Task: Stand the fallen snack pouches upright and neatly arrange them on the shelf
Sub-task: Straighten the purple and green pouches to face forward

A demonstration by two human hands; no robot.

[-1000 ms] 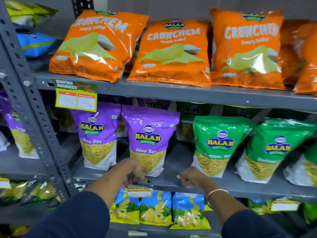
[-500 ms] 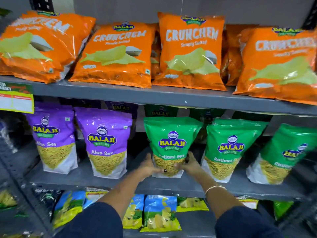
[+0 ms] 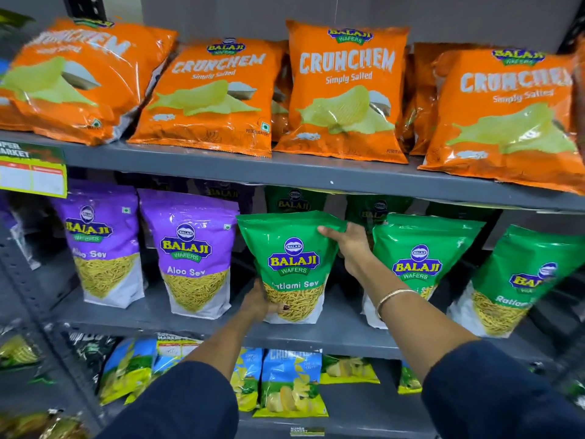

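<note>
So, far left of the frame a yellow price tag [image 3: 31,172] is blurred and cut off by the edge, print unreadable. Next along the middle shelf [image 3: 342,331] stand two purple Aloo Sev pouches [image 3: 190,255]. At centre the green Ratlami Sev pouch [image 3: 292,264] stands roughly upright; the left hand [image 3: 261,302] is clamped on its lower left corner, hiding the first letter of the name, and the right hand [image 3: 351,245] pinches its upper right edge. More green pouches [image 3: 418,261] sit right of it, the last one cut off at the frame's edge, with others behind lost in shadow.
</note>
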